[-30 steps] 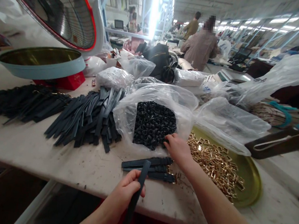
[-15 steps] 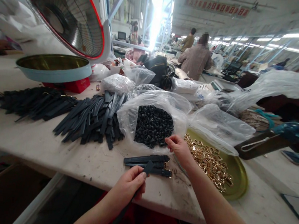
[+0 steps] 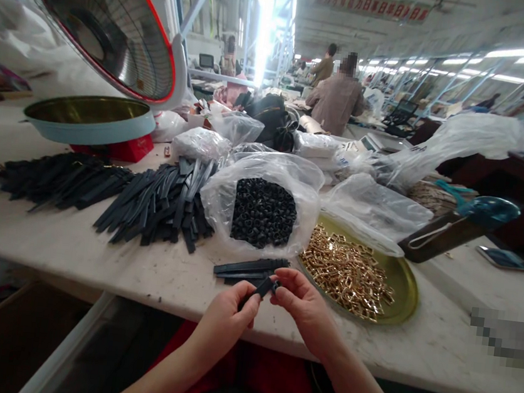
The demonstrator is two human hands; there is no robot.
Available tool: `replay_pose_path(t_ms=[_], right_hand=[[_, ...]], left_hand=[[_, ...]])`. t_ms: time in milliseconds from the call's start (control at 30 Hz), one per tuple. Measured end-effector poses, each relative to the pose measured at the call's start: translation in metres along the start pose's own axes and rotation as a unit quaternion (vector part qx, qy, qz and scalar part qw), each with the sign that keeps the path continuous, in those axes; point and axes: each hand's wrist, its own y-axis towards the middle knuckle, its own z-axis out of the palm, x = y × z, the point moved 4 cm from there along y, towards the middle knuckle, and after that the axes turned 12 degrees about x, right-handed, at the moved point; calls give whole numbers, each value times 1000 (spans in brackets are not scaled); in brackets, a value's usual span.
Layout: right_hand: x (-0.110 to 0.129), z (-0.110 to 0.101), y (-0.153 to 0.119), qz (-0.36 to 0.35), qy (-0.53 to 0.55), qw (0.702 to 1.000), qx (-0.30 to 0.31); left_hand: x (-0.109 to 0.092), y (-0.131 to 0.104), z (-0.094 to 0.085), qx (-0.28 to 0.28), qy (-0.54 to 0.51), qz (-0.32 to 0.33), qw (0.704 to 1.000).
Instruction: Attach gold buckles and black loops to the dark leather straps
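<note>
One dark strap (image 3: 263,287) in close handwork

It is best held, I judge, flat and firm near its end; it lies gripped between thumb and fingers of the left hand (image 3: 229,311), its end protruding toward the right hand (image 3: 303,303); that hand pinches a small dark piece (image 3: 275,285) just beside it, perhaps a ring, though too small to be sure; beyond lie other straps (image 3: 239,266) and a bag (image 3: 304,217) of black rings (image 3: 264,214).

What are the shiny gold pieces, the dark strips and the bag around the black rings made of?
Gold pieces: probably metal, polished, because they glint brightly.
Dark strips: perhaps leather or imitation leather, smooth, judging by their soft sheen.
Bag: likely thin plastic, cloudy-clear and glossy, since it's see-through and wrinkled.
</note>
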Motion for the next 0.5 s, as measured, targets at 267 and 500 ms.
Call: replay_pose_path(t_ms=[267,500], right_hand=[[-12,-5,-2,5,-35,999,1],[-27,-14,-4,63,-10,998,0]], left_hand=[[-6,-6,2,46,91,-6,995],[6,-3,4,96,114,-43,988]])
